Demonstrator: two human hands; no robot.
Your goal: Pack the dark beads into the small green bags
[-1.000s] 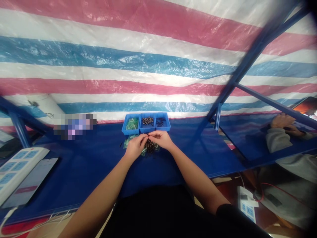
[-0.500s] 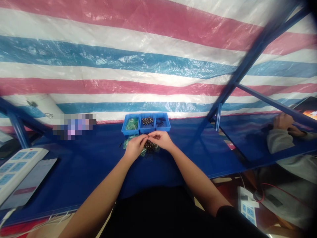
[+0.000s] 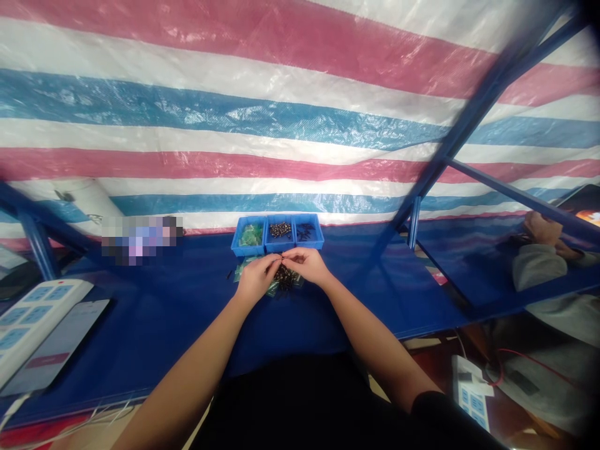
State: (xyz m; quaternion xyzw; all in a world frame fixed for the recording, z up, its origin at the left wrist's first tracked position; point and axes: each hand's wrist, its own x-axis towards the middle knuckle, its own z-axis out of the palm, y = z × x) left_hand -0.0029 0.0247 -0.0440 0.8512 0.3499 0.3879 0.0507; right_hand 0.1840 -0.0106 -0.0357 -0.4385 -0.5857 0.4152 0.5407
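My left hand and my right hand meet fingertip to fingertip in the middle of the blue table. Both are closed in a pinch on something too small to make out. Below the fingers lies a pile of small dark and brassy parts, partly covered by my hands, with small clear greenish bags around it. Just beyond stand three joined blue bins: the left bin holds greenish bags, the middle bin brassy-dark parts, the right bin a few black pieces.
A white power strip and a phone with a cable lie at the left. Blue frame bars rise on the right, where another person's hands show beyond. A striped sheet hangs behind the table.
My hands keep the same pinch, fingertips together, with hardly any movement. The whole view shifts very slightly. The other person's arm at the right has moved a little to the right.
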